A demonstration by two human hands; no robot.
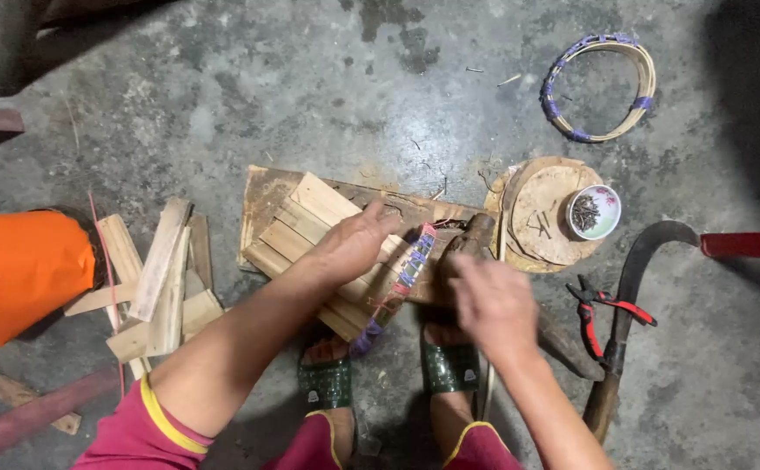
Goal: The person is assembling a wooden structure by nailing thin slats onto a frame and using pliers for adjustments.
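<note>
Your right hand [495, 305], closed around a hammer [471, 239], hangs just beside the bound rim [408, 265], while your left hand [354, 244] presses flat with open fingers on the wooden slats [301, 222], pinning them to the board [262, 196].

Dim overhead light; dark corners; right hand [495, 305] blurred.
</note>
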